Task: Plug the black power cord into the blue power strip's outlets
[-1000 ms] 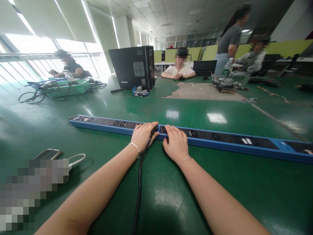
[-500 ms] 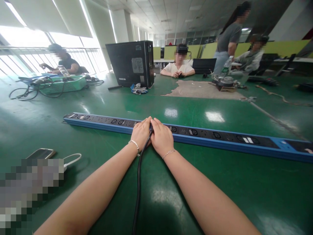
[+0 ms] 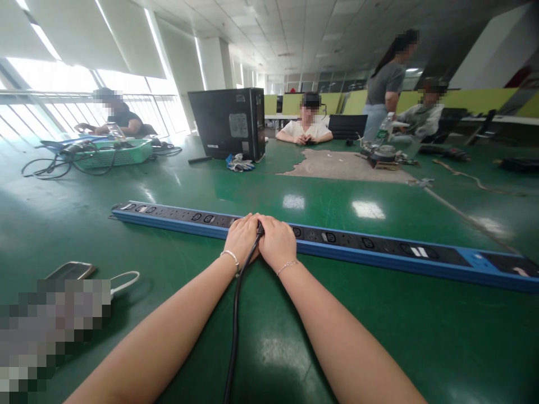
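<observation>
A long blue power strip (image 3: 357, 254) with black sockets lies slantwise across the green table. At its middle, my left hand (image 3: 241, 238) and my right hand (image 3: 277, 240) are pressed together, closed around the plug (image 3: 260, 228) of a black power cord (image 3: 236, 331). Most of the plug is hidden by my fingers, so I cannot tell how deep it sits in a socket. From between my palms the cord runs down over the table toward me.
A phone (image 3: 71, 270) and a pixelated object with a white cable (image 3: 126, 278) lie at left. Farther back stand a green basket (image 3: 122, 156) of cables, a black computer case (image 3: 223, 123), gloves (image 3: 240, 163) and a motor-like part (image 3: 383, 154). Several people are beyond.
The whole view has shifted, so the scene sits a little lower in the picture. Both hands keep their hold on the plug at the same place on the strip.
</observation>
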{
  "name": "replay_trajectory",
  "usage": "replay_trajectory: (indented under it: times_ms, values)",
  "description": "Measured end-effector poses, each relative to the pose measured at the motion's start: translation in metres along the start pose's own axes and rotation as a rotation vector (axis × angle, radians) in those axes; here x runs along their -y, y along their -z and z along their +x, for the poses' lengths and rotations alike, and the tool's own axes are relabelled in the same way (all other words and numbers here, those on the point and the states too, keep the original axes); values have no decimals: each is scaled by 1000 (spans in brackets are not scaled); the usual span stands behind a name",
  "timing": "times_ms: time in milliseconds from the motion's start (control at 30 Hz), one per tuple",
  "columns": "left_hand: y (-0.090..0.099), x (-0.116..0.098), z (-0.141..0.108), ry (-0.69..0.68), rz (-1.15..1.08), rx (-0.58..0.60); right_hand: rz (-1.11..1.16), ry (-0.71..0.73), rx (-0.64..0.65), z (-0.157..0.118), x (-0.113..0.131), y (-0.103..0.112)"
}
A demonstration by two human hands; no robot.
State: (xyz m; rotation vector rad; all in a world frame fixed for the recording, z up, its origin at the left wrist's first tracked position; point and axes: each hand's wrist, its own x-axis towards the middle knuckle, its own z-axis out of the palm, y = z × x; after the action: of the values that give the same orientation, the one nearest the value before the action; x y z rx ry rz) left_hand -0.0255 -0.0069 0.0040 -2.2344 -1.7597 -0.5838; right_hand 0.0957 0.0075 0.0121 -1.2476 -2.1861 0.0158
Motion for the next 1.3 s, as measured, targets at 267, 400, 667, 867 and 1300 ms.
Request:
replay_trajectory:
  times_ms: [267,400,667,867,1300]
  values:
    - [-7,4,0,-7,4,-50,42,-78,-88,3,-3,-3]
    - [-6,2,2,17,8,-41,156,-129,-186,3,-6,1]
    - [-2,1,4,66,-32,-2,360,-447,-331,-12,-78,51]
    - [-2,2,4,76,-67,7,562,-387,-130,-19,-107,64]
    - [-4,2,4,64,-52,-14,135,-355,-60,-23,-86,63]
